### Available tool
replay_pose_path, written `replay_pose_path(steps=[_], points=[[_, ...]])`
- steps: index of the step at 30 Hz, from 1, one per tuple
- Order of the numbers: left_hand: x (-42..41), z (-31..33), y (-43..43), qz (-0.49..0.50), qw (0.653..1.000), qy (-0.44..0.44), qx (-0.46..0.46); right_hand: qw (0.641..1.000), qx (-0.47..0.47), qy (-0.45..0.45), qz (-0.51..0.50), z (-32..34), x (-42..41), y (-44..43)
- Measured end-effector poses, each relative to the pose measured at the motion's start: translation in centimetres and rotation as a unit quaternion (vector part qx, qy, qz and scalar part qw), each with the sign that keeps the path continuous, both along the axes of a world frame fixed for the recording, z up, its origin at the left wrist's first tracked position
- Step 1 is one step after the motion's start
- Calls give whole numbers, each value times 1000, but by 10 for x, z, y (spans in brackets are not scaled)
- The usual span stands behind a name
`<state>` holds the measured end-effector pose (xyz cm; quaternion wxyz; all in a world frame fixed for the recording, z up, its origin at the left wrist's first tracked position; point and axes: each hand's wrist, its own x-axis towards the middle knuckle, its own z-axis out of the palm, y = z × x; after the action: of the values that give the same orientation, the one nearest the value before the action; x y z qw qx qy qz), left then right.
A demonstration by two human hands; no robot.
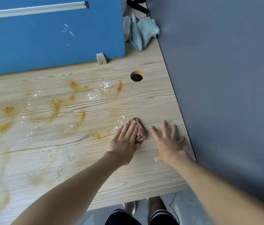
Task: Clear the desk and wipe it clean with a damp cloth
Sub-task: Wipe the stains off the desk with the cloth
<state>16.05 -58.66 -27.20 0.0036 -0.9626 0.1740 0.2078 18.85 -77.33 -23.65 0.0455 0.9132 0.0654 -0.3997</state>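
A wooden desk (152,101) carries orange-yellow powder smears (77,87) and scattered white crumbs (95,95) across its left and middle. A small pinkish-brown cloth (140,130) lies bunched on the desk near the right side. My left hand (126,140) presses flat on the cloth with straight fingers. My right hand (168,143) hovers or rests just right of the cloth, fingers spread, holding nothing.
A blue partition panel (51,34) stands along the desk's back edge on a metal bracket (101,59). A round cable hole (136,76) is at the back right. A light teal cloth (142,33) lies behind the panel. A grey wall (225,78) borders the right edge.
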Motion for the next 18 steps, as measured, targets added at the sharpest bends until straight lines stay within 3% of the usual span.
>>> replay_pose_path(steps=[7, 18], points=[[-20, -3, 38, -2, 1000, -9, -23, 1000, 7, -15, 10, -5, -6, -5], [-5, -2, 32, 9, 999, -24, -45, 1000, 7, -15, -2, -1, -7, -4]])
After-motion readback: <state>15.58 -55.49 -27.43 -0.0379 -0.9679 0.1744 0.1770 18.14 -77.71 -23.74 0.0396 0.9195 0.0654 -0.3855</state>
